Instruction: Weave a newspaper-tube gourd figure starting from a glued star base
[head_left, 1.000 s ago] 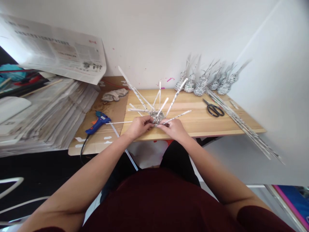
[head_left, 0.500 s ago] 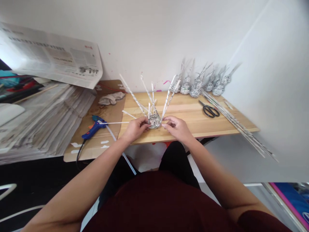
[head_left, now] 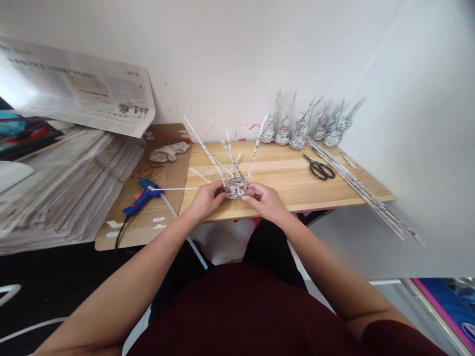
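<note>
A small round basket (head_left: 236, 190) woven from rolled newspaper strips sits near the front edge of the wooden board. Several paper sticks (head_left: 253, 155) fan up and outward from its rim. My left hand (head_left: 208, 199) pinches the basket's left side between thumb and fingers. On the opposite side, my right hand (head_left: 264, 199) is closed on the basket wall, at the foot of a raised stick. The fingertips partly hide both sides of the weave. A thin white stick points left from behind my left hand toward the glue gun.
A blue glue gun (head_left: 142, 198) lies on cardboard at left, beside a tall newspaper stack (head_left: 81, 183) and a crumpled glove (head_left: 169, 152). Black scissors (head_left: 319, 169) and long paper sticks (head_left: 356, 183) lie at right. Several woven gourd shapes (head_left: 298, 137) line the wall.
My right hand has closed in on the basket's right side. Some upright sticks have shifted, and one at the right no longer stands apart. My left hand stays at its side.
</note>
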### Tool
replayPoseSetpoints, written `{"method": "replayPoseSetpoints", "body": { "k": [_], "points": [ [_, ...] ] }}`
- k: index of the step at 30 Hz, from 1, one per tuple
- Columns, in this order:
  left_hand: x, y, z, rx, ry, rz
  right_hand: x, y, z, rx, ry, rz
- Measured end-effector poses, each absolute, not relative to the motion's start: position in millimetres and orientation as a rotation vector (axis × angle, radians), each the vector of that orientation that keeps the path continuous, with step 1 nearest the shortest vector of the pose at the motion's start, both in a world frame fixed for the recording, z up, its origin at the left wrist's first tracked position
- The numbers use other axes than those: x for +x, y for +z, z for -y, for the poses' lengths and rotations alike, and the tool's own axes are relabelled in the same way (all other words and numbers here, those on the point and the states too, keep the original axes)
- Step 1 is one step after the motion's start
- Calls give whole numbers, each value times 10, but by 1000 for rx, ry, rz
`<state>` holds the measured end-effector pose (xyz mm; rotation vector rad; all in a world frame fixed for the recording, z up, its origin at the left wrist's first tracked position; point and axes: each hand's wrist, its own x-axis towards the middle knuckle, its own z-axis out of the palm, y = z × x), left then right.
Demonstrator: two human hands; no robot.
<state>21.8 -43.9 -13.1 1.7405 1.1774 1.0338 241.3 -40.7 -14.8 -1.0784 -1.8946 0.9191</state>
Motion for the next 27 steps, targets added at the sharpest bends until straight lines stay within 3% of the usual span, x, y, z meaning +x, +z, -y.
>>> {"method": "replayPoseSetpoints", "body": {
  "k": [9,27],
  "points": [
    [173,-106,428,1852,991,-1229,2363,-111,293,-1088,695,2087],
    [143,-156,379,1745,969,-1131,2395,-79,253,-1145,906,2043]
  ]
}}
